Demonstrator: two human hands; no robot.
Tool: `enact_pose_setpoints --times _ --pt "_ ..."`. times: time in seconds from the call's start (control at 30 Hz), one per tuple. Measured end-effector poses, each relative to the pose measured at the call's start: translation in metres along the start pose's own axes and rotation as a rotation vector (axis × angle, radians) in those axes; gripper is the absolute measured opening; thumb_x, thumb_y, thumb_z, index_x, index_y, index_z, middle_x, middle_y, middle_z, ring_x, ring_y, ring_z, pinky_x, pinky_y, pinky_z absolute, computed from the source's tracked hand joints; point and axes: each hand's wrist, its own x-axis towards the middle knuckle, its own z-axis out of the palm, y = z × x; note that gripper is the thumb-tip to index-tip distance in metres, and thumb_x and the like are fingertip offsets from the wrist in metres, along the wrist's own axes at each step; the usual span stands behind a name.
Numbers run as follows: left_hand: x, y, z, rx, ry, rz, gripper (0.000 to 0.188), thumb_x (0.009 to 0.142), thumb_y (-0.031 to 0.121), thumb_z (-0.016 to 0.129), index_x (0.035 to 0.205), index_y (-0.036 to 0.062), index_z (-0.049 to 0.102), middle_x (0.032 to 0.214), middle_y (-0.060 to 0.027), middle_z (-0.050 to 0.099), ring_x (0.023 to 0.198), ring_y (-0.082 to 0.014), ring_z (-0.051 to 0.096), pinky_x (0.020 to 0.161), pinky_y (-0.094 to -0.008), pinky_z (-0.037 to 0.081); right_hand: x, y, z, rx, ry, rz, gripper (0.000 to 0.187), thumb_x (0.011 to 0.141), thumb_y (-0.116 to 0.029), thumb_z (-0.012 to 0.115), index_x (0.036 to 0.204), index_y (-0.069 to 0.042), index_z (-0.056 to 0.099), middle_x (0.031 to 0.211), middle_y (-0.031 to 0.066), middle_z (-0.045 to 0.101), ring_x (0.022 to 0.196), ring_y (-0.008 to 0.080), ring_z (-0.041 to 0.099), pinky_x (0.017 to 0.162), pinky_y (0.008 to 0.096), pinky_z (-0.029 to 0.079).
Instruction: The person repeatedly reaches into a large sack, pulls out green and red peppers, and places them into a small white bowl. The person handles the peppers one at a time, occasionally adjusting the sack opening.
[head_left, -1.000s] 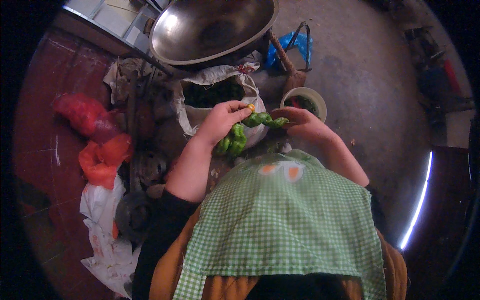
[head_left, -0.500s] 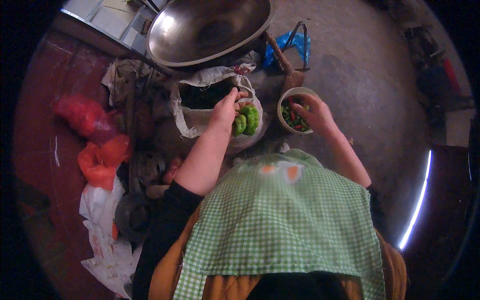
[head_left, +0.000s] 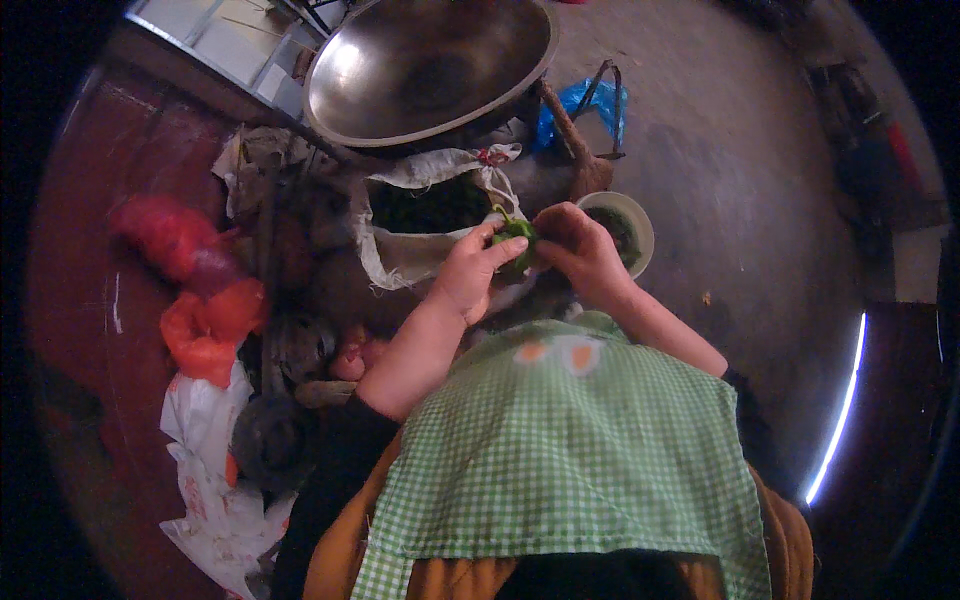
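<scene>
A green pepper (head_left: 516, 236) with a curved stem is gripped in my left hand (head_left: 466, 275), its thumb lying across the front. From the right side my right hand (head_left: 585, 255) meets it, thumb and fingers closed together at the pepper's edge; the fingertips are partly hidden. Behind my left hand a white woven sack (head_left: 380, 262) gapes, dark green inside. Close beyond my right hand stands a pale round tub (head_left: 647, 235) with green bits in it, partly covered by that hand.
A large metal wok (head_left: 430, 70) sits at the far side. Near it are a blue plastic bag (head_left: 580, 105) and a rusty brown metal piece (head_left: 590, 175). Red net bags (head_left: 165, 235) and a white plastic bag (head_left: 205, 420) lie at left. A green checked apron (head_left: 580, 450) covers my lap.
My right hand has left the tub and come over to the pepper in my left hand. My left hand has shifted slightly right, and the pepper is turned with its stem up.
</scene>
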Motion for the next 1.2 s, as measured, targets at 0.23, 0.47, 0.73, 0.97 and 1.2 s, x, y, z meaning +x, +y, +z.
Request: enact_pose_setpoints --times 0.23,0.47,0.73,0.97,1.2 --pt "-0.009 0.01 -0.004 1.036 0.127 0.498 0.045 0.067 0.015 0.081 0.105 0.0009 0.06 0.101 -0.0125 0.062 0.096 -0.0278 0.061 0.085 -0.0365 0.049 0.013 -0.013 -0.003 -0.135 -0.071 -0.06 0.027 0.086 -0.014 0.07 0.104 0.002 0.059 0.089 0.0039 0.065 0.081 0.009 0.059 0.072 0.0263 0.049" --pt "-0.016 0.008 0.007 1.315 0.153 0.692 0.05 0.057 0.016 0.085 0.095 0.0026 0.056 0.096 -0.0147 0.057 0.091 -0.0352 0.057 0.079 -0.0414 0.048 0.021 -0.011 0.01 -0.614 -0.059 -0.027 0.021 0.086 -0.015 0.068 0.093 0.004 0.063 0.076 0.0092 0.065 0.072 0.0105 0.056 0.066 0.0314 0.05" --pt "-0.018 0.0 0.004 1.349 -0.013 0.888 0.043 0.061 0.007 0.077 0.098 0.0031 0.055 0.101 -0.0157 0.056 0.098 -0.0367 0.055 0.086 -0.0433 0.046 0.019 0.004 -0.003 -0.228 -0.103 0.206 0.021 0.092 -0.018 0.061 0.096 0.002 0.064 0.072 0.0024 0.06 0.059 0.0125 0.051 0.053 0.0292 0.042" --pt "-0.012 -0.001 -0.006 1.346 -0.16 0.96 0.047 0.059 0.004 0.079 0.1 0.005 0.059 0.105 -0.0128 0.058 0.1 -0.0337 0.057 0.088 -0.0409 0.047 0.009 0.022 -0.026 0.471 -0.139 0.573 0.01 0.094 -0.018 0.058 0.091 -0.008 0.06 0.067 -0.0046 0.052 0.052 0.0042 0.041 0.046 0.0206 0.028" --pt "-0.001 -0.019 -0.017 1.116 0.129 0.664 0.076 0.059 0.007 0.085 0.126 0.0083 0.049 0.103 -0.0085 0.06 0.096 -0.0253 0.059 0.088 -0.0356 0.047 -0.002 0.064 -0.044 -0.624 -0.419 0.056 0.031 0.091 -0.02 0.064 0.115 -0.001 0.061 0.091 0.0061 0.065 0.08 0.0188 0.062 0.074 0.0314 0.051"
